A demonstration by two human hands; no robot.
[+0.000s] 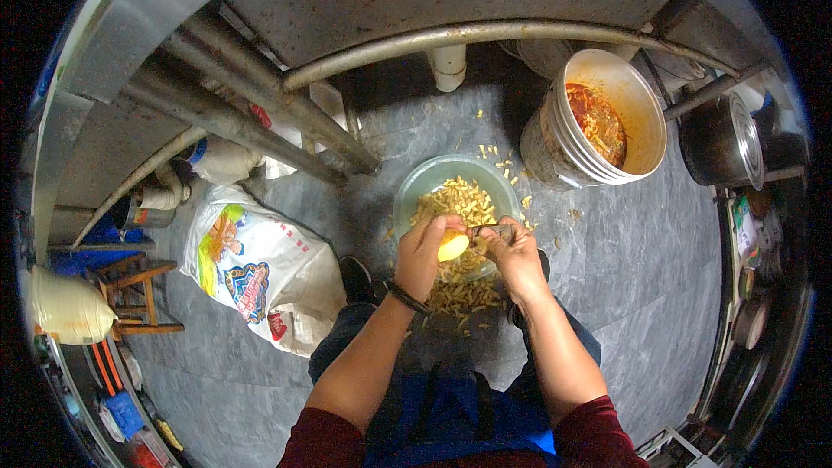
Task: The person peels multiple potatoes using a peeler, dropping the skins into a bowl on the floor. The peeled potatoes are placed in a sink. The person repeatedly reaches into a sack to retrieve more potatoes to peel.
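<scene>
A partly peeled potato (454,248), pale yellow where its skin is off, is gripped in my left hand (419,250). My right hand (518,259) holds a small dark hand tool, apparently a peeler (499,231), with its end close to the potato. Both hands are over the near part of a translucent green plastic basin (411,187). Heaped inside the basin are yellowish-brown peelings (463,200). More loose peelings (465,302) lie on the floor between my feet, and a few are scattered along the basin's right side.
A printed white woven sack (286,266) lies on the floor to the left. At the upper right stands a white bucket (647,123) with reddish food waste inside. Metal table legs (273,123) and a pipe rail (507,31) cross ahead. A wooden stool (149,292) is far left.
</scene>
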